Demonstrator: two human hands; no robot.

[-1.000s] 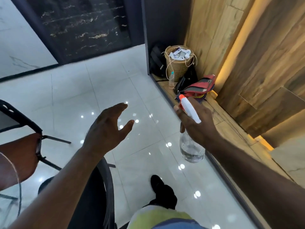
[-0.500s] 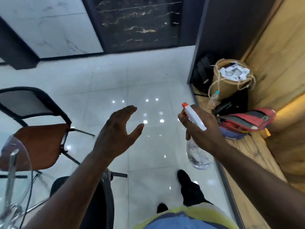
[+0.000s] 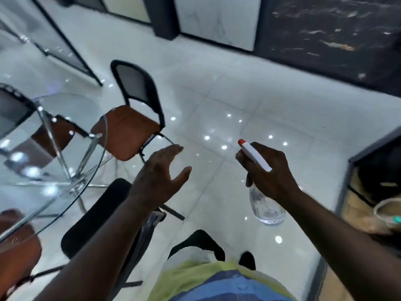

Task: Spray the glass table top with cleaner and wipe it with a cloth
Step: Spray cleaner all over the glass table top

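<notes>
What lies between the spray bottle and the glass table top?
The empty left hand and a black chair back lie between spray bottle and glass table top, in the head view.

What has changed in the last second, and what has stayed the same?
The view swung left: the glass table top came further into view at the left, and the basket slid to the right edge. The right hand still holds the spray bottle; the left hand stays open and empty.

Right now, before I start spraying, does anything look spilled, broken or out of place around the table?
Nothing looks spilled or broken. The right hand grips the spray bottle, off to the right of the glass table top. One gap: the left hand is empty, and no cloth is in view.
</notes>
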